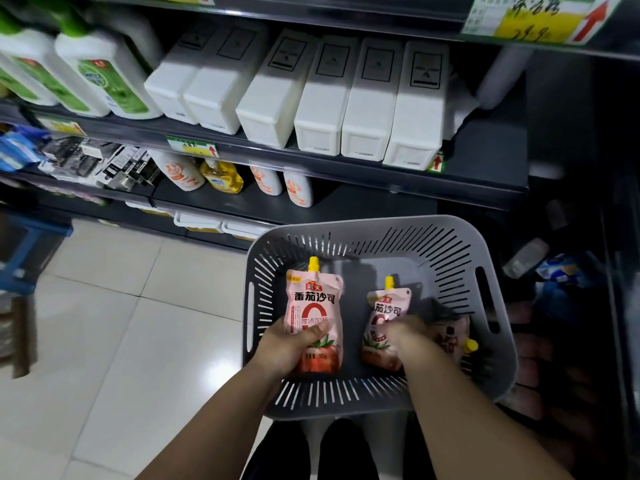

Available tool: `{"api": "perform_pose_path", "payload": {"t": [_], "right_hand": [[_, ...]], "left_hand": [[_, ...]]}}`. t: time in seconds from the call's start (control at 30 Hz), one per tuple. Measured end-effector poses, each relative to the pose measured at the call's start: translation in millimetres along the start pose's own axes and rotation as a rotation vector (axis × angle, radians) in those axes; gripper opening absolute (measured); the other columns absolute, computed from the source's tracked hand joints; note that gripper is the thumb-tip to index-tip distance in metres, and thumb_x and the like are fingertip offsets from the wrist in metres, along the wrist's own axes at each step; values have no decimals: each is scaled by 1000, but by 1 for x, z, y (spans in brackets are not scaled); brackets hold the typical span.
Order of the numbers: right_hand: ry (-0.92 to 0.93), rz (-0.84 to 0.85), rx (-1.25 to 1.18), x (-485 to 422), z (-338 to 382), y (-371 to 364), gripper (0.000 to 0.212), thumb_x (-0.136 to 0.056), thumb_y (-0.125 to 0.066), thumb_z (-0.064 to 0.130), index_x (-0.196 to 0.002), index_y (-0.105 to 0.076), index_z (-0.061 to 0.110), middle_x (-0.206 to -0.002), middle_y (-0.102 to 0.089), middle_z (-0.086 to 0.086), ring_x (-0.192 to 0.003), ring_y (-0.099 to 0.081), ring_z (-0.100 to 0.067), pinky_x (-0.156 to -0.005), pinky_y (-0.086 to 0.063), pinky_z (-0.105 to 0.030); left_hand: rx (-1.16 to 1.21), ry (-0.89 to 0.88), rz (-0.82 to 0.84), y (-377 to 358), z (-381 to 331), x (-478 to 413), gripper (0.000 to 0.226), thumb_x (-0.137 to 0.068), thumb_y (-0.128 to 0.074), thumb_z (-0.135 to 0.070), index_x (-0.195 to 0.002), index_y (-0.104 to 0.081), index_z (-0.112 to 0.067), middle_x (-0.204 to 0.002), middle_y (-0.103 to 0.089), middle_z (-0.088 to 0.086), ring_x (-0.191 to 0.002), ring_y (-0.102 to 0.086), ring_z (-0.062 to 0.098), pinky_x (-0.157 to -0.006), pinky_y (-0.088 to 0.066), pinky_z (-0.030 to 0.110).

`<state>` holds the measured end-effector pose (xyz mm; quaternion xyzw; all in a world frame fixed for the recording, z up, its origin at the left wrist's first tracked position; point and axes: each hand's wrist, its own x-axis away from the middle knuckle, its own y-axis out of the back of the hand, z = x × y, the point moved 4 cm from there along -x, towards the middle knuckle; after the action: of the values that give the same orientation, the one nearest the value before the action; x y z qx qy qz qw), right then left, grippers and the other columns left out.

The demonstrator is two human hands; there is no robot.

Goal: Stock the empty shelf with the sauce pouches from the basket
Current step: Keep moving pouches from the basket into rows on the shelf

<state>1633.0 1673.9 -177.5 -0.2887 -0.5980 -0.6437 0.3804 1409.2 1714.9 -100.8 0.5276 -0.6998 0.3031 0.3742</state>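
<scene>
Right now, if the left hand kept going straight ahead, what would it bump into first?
Probably the basket's far wall: the left hand, gripping a sauce pouch, points toward it. Whether the hand is already above the rim is unclear.

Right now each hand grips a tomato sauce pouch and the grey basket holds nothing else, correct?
No: the head view shows a third pouch lying in the grey basket. Left hand grips the left pouch, right hand the right pouch.
</scene>
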Motion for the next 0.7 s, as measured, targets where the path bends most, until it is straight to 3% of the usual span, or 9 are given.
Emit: {"api": "perform_pose_path", "payload": {"t": [0.13,0.3,0.43,0.53,0.63,0.7], "right_hand": [[56,75,24,0,-2,-19,41,-92,-68,25,-125,-55,4,-117,-67,-15,-86,-67,-27,-46,-43,-25],[121,132,136,-6,-3,-10,17,-92,-68,28,-95,-62,13,-69,-59,2,-54,-54,-11,-35,-35,-20],[113,248,-64,-7,-3,-10,20,-87,-71,5,-107,-68,2,-94,-70,-9,-81,-68,-23,-67,-54,-32],[129,336,-180,-3,-2,-10,20,-83,-72,-3,-101,-66,3,-103,-73,-12,-77,-68,-20,-63,-52,-31],[192,354,-298,1,4,-10,37,-86,-70,-2,-119,-57,7,-116,-70,-13,-99,-69,-28,-91,-55,-45],[228,351,-361,4,8,-9,37,-87,-69,0,-120,-55,10,-118,-70,-11,-102,-67,-28,-95,-52,-47]], "left_hand": [[7,6,-29,1,1,-5,43,-72,-86,-28,-110,-69,-17,-99,-78,5,-91,-75,26,-91,-57,48],[6,15,-59,5,-2,-13,39,-74,-84,-28,-108,-68,-18,-99,-78,6,-89,-75,27,-86,-58,46],[7,7,-88,6,-2,-18,39,-75,-84,-28,-109,-67,-18,-100,-77,6,-89,-74,27,-86,-58,45],[41,15,-109,5,-2,-20,37,-74,-84,-22,-106,-67,-16,-97,-77,7,-87,-75,27,-82,-59,44],[68,21,-90,3,-5,-19,38,-73,-84,-19,-106,-66,-15,-94,-78,6,-84,-75,26,-74,-60,40],[81,18,-82,1,-7,-20,40,-74,-84,-17,-110,-66,-13,-98,-77,8,-87,-75,28,-80,-60,43]]}}
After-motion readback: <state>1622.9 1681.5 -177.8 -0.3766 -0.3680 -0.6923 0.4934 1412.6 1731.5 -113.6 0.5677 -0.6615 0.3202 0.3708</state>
